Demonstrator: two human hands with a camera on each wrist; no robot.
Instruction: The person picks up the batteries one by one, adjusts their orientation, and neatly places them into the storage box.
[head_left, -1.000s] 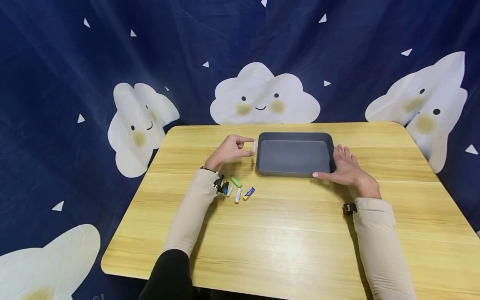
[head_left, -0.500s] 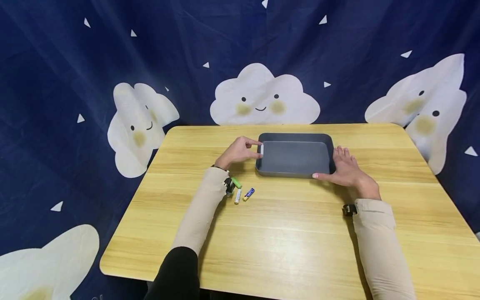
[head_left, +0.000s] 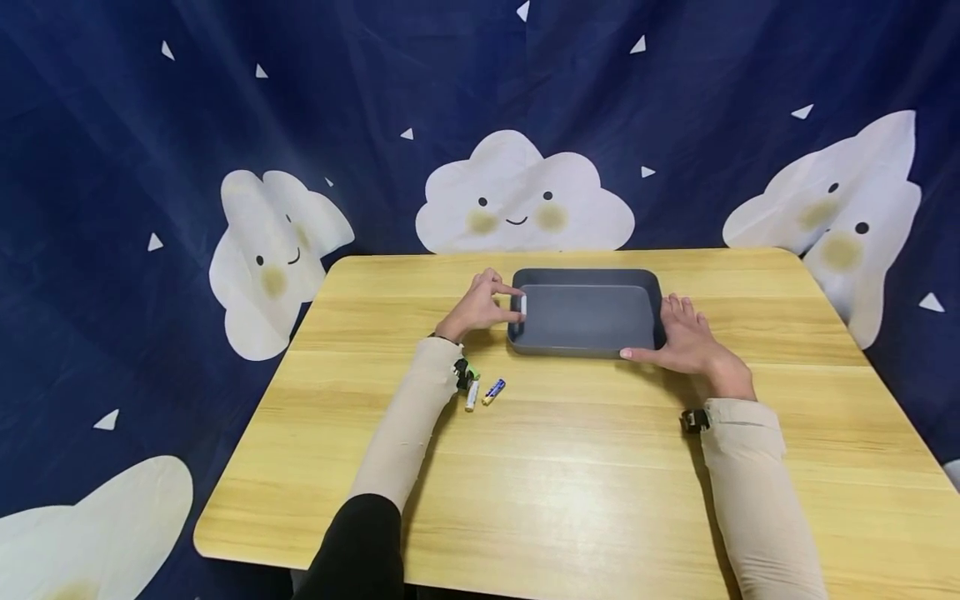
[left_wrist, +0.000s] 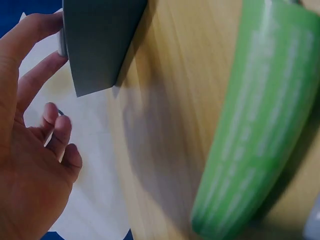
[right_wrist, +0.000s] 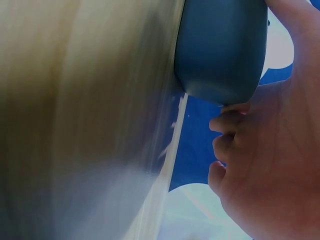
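My left hand (head_left: 480, 307) pinches a small white battery (head_left: 523, 306) between thumb and finger, just inside the left wall of the dark grey tray (head_left: 585, 348). In the left wrist view the tray wall mostly covers that battery. My right hand (head_left: 690, 342) lies against the tray's right front corner, thumb along the front rim and fingers spread fairly straight at the right side. Below my left wrist lie a green battery (left_wrist: 260, 115), a white battery (head_left: 472, 396) and a blue-and-gold battery (head_left: 493, 392); the left wrist camera partly covers the green one in the head view.
The light wooden table (head_left: 600, 483) carries the tray near its far edge. Behind it hangs a dark blue curtain (head_left: 360, 100) printed with white clouds. Dark wrist cameras sit on both cuffs.
My left hand has carried the white battery rightward, from outside the tray to just inside its left wall. Its forearm now hides some loose batteries. The right hand and tray stay put.
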